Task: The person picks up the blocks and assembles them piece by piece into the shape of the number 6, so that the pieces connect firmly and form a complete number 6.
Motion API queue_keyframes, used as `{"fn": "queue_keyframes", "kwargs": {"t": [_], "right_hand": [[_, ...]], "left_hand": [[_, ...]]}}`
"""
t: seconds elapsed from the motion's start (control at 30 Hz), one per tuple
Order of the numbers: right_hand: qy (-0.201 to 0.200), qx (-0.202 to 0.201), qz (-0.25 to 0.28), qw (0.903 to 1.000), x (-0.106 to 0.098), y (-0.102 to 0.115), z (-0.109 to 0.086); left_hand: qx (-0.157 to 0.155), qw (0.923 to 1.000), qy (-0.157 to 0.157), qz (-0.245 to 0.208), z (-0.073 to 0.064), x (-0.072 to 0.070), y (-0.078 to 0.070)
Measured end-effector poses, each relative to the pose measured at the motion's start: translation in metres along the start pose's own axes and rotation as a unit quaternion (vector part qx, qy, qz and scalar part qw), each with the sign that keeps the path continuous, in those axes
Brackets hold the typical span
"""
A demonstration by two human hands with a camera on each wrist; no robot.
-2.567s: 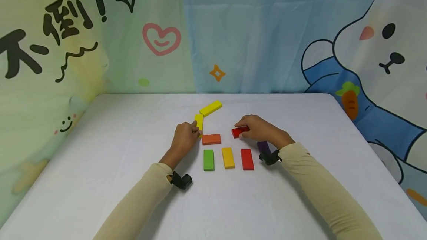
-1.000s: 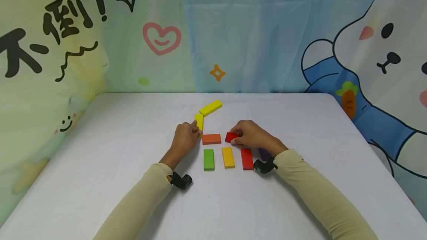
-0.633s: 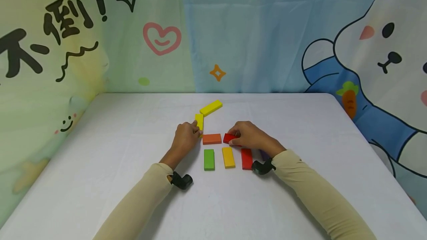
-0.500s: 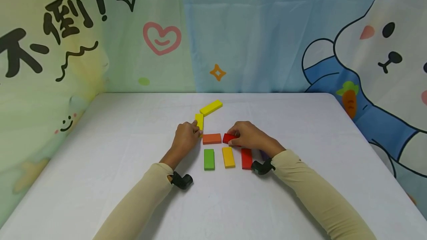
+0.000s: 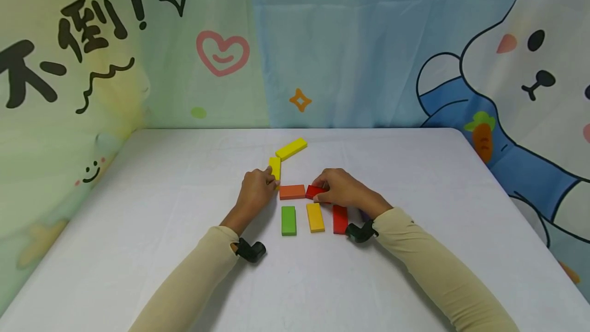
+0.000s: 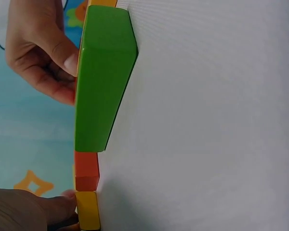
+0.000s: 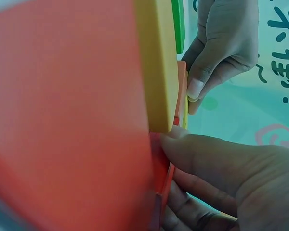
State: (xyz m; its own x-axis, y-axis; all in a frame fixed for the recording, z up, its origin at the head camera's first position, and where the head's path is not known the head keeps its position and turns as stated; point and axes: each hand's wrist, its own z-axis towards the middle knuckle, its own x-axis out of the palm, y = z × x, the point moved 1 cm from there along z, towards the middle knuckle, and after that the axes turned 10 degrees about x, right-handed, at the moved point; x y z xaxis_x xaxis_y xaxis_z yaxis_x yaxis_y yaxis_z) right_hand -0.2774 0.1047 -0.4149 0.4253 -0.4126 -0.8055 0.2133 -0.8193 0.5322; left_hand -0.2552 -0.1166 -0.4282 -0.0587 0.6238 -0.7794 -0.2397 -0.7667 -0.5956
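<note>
My left hand (image 5: 258,188) is at the left of the group, thumb and finger on the near part of an upright-running yellow block (image 5: 275,163). In the left wrist view that yellow block (image 6: 88,211) sits at the fingertips. My right hand (image 5: 343,187) pinches a red block (image 5: 315,191) between thumb and fingers, much of it hidden behind them. Its left end is right at the right end of an orange block (image 5: 292,192). The orange block's other end lies close to the yellow block by my left hand.
A second yellow block (image 5: 292,148) lies slanted at the back. In front lie a green block (image 5: 289,221), an amber block (image 5: 315,218) and another red block (image 5: 340,220). A purple block (image 5: 364,215) is mostly hidden behind the right wrist camera (image 5: 361,231).
My right hand has carried the red block left and slightly nearer, up to the orange block's end, slowing over the last half second. My left hand and the other blocks have stayed put.
</note>
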Motion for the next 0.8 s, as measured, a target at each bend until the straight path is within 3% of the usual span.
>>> {"fn": "queue_keyframes", "kwargs": {"t": [0.47,0.8], "right_hand": [[-0.005,0.021,0.009,0.9997,-0.005,-0.007,-0.003],[-0.033,0.047,0.022,0.9981,-0.014,-0.011,-0.021]], "left_hand": [[-0.001,1.0,0.005,0.002,0.001,0.002,0.0],[0.01,0.9999,-0.005,-0.004,-0.001,0.002,0.0]]}}
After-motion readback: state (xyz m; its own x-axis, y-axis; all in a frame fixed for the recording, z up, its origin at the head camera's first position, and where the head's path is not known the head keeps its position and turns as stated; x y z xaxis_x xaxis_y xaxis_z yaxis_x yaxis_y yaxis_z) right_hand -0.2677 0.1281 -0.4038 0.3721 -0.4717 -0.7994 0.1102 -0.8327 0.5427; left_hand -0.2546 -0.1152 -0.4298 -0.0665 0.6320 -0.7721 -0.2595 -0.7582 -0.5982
